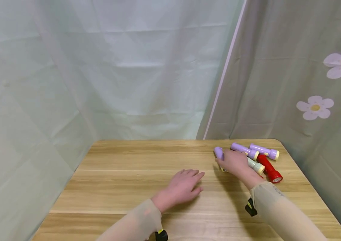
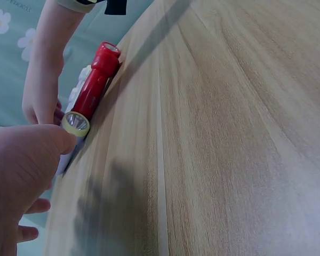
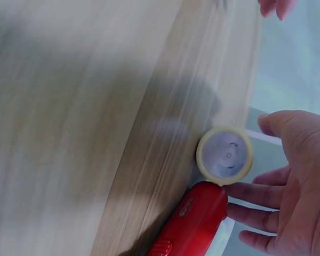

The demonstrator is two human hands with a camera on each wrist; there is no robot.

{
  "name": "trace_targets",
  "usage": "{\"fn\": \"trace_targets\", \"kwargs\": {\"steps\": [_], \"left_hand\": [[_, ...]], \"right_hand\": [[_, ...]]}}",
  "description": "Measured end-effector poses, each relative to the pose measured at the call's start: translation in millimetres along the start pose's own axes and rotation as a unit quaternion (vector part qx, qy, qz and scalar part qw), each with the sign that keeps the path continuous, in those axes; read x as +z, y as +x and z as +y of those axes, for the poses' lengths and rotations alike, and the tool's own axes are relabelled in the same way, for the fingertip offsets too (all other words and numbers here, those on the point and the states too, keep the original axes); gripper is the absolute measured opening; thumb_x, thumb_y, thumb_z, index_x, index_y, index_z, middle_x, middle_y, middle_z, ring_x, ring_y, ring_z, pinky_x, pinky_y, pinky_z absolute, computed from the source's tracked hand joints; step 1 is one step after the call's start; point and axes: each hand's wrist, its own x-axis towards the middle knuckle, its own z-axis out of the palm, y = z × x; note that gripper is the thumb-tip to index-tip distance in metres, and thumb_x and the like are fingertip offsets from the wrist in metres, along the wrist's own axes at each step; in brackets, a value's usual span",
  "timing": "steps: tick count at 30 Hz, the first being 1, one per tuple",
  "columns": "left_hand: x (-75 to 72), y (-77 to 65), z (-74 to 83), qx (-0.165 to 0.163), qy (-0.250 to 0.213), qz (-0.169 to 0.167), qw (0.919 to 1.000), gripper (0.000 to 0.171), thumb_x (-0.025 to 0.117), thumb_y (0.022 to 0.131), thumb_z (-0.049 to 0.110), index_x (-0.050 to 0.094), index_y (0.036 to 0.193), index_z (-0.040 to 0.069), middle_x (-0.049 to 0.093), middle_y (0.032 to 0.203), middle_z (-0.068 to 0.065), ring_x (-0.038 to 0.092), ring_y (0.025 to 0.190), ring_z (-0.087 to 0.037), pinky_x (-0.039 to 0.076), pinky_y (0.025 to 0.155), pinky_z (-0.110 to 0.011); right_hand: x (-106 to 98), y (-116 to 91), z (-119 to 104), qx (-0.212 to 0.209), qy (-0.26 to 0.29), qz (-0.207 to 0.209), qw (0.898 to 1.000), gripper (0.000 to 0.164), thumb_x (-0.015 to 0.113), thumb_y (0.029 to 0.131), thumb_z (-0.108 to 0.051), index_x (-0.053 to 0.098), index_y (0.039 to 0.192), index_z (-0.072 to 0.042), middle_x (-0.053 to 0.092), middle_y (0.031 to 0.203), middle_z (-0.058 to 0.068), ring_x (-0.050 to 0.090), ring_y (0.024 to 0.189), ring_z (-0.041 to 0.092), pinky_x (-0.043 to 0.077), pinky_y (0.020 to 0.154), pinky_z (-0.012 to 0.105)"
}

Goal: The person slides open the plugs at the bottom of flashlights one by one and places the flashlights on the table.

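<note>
My right hand [image 1: 233, 162] reaches over the left side of a group of flashlights at the table's right. A purple flashlight [image 1: 218, 152] with a cream-rimmed lens [image 3: 225, 154] lies by its fingers, partly covered in the head view. In the right wrist view the thumb stands apart and the fingers are extended around that lens, fingertips at a red flashlight [image 3: 194, 221] beside it. My left hand [image 1: 182, 187] hovers low over the middle of the table, fingers spread, holding nothing.
Two more purple flashlights [image 1: 241, 149] lie at the back right, with a pale grey flashlight [image 1: 255, 165] and a red flashlight [image 1: 269, 168] in front of them. The wooden table [image 1: 122, 174] meets hanging curtains [image 1: 146, 83] at its back and sides.
</note>
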Motion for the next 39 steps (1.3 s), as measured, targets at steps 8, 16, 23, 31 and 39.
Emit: {"fn": "trace_targets", "kwargs": {"steps": [8, 16, 23, 31, 39], "left_hand": [[4.3, 2.9, -1.1, -0.015, 0.018, -0.001, 0.9997, 0.06, 0.054, 0.103, 0.049, 0.042, 0.157, 0.024, 0.047, 0.156, -0.004, 0.043, 0.142, -0.026, 0.027, 0.117, -0.055], [7.9, 2.2, -1.7, -0.017, 0.018, -0.002, 0.9997, 0.06, 0.053, 0.104, 0.05, 0.042, 0.157, 0.024, 0.046, 0.156, -0.005, 0.043, 0.143, -0.027, 0.025, 0.118, -0.057], [9.9, 0.3, -2.7, -0.019, 0.017, 0.009, 0.9996, 0.059, 0.054, 0.103, 0.05, 0.045, 0.155, 0.024, 0.049, 0.154, -0.005, 0.045, 0.141, -0.027, 0.023, 0.118, -0.059], [10.9, -1.1, -3.7, -0.021, 0.021, 0.013, 0.9995, 0.06, 0.054, 0.102, 0.051, 0.046, 0.155, 0.024, 0.049, 0.154, -0.005, 0.046, 0.14, -0.027, 0.023, 0.118, -0.06], [11.9, -2.0, -4.1, -0.018, 0.023, 0.015, 0.9995, 0.059, 0.054, 0.102, 0.051, 0.046, 0.154, 0.024, 0.049, 0.154, -0.005, 0.046, 0.14, -0.027, 0.023, 0.118, -0.06]], "right_hand": [[5, 9, -5, 0.03, -0.01, -0.032, 0.999, 0.043, 0.069, 0.091, -0.047, 0.07, 0.094, -0.004, 0.071, 0.09, 0.014, 0.066, 0.089, 0.042, 0.048, 0.081, 0.059], [13, 14, -4, 0.031, -0.009, -0.034, 0.999, 0.035, 0.075, 0.085, -0.039, 0.069, 0.089, -0.005, 0.071, 0.089, 0.013, 0.064, 0.086, 0.04, 0.048, 0.08, 0.057], [17, 16, -12, 0.003, -0.019, -0.022, 1.0, 0.033, 0.075, 0.086, -0.032, 0.071, 0.104, -0.005, 0.071, 0.092, 0.012, 0.066, 0.088, 0.035, 0.045, 0.088, 0.06], [22, 15, -21, -0.028, -0.019, 0.011, 0.999, 0.041, 0.075, 0.084, -0.021, 0.067, 0.121, -0.005, 0.07, 0.099, 0.018, 0.067, 0.093, 0.041, 0.049, 0.079, 0.06], [23, 16, -23, -0.015, -0.022, -0.004, 1.0, 0.033, 0.071, 0.083, -0.023, 0.068, 0.11, -0.004, 0.068, 0.094, 0.015, 0.066, 0.088, 0.038, 0.05, 0.076, 0.058]]}}
